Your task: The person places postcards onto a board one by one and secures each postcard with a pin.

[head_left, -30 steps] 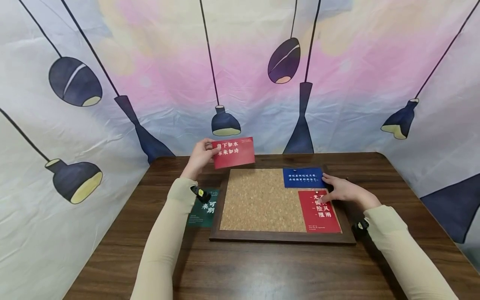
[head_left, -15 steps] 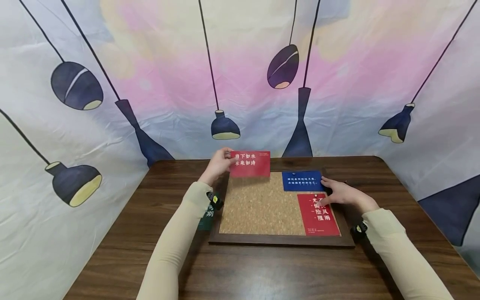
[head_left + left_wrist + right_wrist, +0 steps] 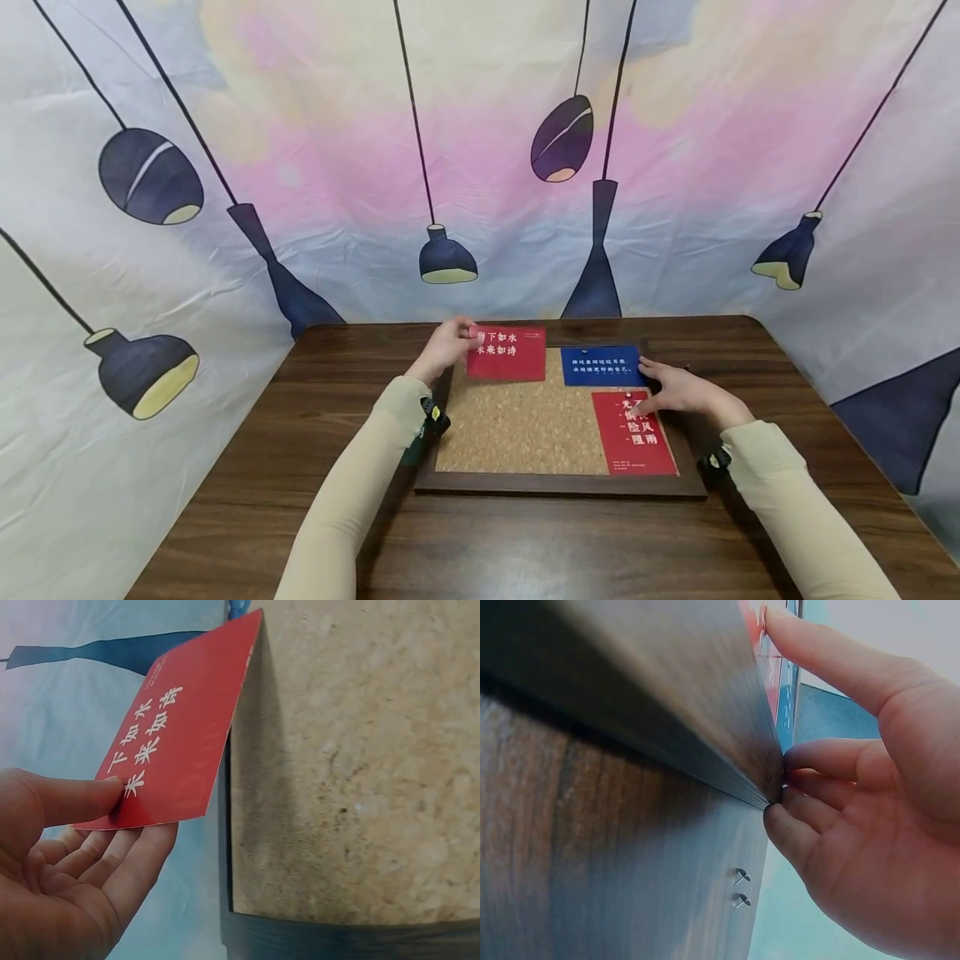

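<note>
A wood-framed cork board (image 3: 525,429) lies on the table. Between thumb and fingers my left hand (image 3: 444,350) pinches a red card (image 3: 510,365) with white writing by its left end, over the board's far left part. In the left wrist view the held card (image 3: 180,735) tilts away from the cork. My right hand (image 3: 688,390) holds the board's right edge, fingers against the outer side of the frame (image 3: 705,697) and thumb reaching over the top. A blue card (image 3: 600,377) and another red card (image 3: 637,458) sit on the board's right part, each with a pin at its top.
A green card (image 3: 412,452) lies left of the board, mostly hidden by my left sleeve. Two push pins (image 3: 742,876) rest on the table beyond the board's right side. Behind the brown table (image 3: 247,450) hangs a cloth painted with lamps.
My left hand has brought the red card rightward and down, from beyond the board's far left corner to over the cork. The right hand stays at the right edge.
</note>
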Action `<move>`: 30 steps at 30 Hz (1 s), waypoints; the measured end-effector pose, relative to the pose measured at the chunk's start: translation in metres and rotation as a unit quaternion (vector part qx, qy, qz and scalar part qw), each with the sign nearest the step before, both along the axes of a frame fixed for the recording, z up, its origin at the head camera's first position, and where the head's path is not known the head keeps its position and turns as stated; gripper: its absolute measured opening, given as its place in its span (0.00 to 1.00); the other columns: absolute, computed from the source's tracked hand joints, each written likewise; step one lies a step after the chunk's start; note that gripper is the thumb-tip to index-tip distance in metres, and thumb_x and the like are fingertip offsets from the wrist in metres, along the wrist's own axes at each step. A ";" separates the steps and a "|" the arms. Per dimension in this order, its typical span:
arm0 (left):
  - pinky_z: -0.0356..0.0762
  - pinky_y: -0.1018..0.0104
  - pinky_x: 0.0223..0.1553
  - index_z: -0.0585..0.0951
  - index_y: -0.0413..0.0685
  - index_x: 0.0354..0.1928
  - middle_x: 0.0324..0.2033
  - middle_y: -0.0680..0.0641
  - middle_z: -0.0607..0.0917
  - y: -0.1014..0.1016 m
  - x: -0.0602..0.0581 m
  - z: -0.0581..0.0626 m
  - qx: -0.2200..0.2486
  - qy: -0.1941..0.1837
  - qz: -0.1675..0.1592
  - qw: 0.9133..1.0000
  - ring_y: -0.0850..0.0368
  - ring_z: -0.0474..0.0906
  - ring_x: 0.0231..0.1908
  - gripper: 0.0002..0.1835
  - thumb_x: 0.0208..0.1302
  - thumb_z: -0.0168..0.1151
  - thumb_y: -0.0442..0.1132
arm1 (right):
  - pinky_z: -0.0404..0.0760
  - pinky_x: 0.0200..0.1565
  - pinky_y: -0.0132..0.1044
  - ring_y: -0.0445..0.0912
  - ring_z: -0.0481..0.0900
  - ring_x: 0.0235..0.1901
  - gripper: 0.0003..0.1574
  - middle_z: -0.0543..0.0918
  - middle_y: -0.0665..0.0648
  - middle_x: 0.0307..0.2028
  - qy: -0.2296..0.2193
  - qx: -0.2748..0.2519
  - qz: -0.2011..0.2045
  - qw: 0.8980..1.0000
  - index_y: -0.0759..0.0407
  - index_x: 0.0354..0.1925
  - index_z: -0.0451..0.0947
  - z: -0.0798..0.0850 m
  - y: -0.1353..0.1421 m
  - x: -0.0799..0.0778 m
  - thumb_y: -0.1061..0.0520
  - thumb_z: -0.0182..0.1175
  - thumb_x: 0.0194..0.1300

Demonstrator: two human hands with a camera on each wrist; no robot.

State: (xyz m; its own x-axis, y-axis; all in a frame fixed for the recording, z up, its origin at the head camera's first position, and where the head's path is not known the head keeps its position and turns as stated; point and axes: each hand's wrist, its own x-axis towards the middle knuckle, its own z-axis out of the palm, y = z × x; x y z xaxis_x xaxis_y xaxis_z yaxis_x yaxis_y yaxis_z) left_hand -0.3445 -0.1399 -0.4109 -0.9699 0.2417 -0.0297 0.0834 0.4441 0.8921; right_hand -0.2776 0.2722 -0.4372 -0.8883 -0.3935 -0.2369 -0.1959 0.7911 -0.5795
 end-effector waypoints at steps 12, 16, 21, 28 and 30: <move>0.86 0.56 0.34 0.74 0.35 0.52 0.37 0.40 0.78 0.001 -0.005 -0.016 -0.041 -0.026 0.007 0.999 0.52 0.83 0.32 0.13 0.70 0.63 0.32 | 0.58 0.66 0.69 0.75 0.49 0.72 0.66 0.47 0.78 0.75 -0.004 -0.007 -0.004 1.000 0.80 0.73 0.48 -0.004 0.001 0.001 0.44 0.73 0.58; 0.86 0.59 0.33 0.75 0.35 0.52 0.35 0.42 0.76 0.000 -0.008 -0.021 -0.066 -0.030 0.009 0.997 0.51 0.82 0.34 0.14 0.69 0.64 0.33 | 0.58 0.66 0.68 0.75 0.48 0.72 0.67 0.47 0.77 0.75 -0.006 -0.011 -0.004 1.000 0.80 0.73 0.48 -0.005 0.001 0.001 0.44 0.74 0.57; 0.85 0.61 0.32 0.75 0.35 0.52 0.36 0.41 0.79 -0.001 -0.011 -0.024 -0.086 -0.032 0.004 0.996 0.50 0.82 0.36 0.15 0.68 0.65 0.33 | 0.59 0.66 0.69 0.74 0.50 0.71 0.67 0.48 0.78 0.75 -0.005 -0.012 -0.009 1.000 0.79 0.74 0.49 -0.008 0.000 0.000 0.44 0.74 0.57; 0.85 0.59 0.37 0.75 0.34 0.52 0.40 0.39 0.79 0.002 -0.011 -0.024 -0.102 -0.031 -0.015 0.994 0.49 0.82 0.40 0.15 0.69 0.64 0.33 | 0.59 0.66 0.69 0.75 0.50 0.71 0.66 0.49 0.78 0.75 -0.001 -0.006 -0.010 1.000 0.79 0.73 0.49 -0.008 0.000 0.000 0.44 0.74 0.57; 0.85 0.60 0.37 0.75 0.34 0.52 0.39 0.40 0.79 0.002 -0.012 -0.025 -0.110 -0.030 -0.017 0.993 0.50 0.81 0.40 0.14 0.69 0.64 0.33 | 0.59 0.66 0.69 0.75 0.50 0.71 0.66 0.48 0.77 0.75 -0.003 -0.007 -0.010 1.000 0.79 0.74 0.49 -0.007 0.000 0.000 0.43 0.73 0.57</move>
State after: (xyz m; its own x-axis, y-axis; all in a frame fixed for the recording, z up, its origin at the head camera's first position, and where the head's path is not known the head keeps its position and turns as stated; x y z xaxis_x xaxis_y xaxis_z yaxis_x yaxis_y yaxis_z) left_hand -0.3562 -0.1378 -0.4358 -0.9562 0.2557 -0.1428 0.0515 0.6269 0.7774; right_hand -0.2781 0.2724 -0.4441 -0.8944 -0.3798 -0.2361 -0.1777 0.7863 -0.5917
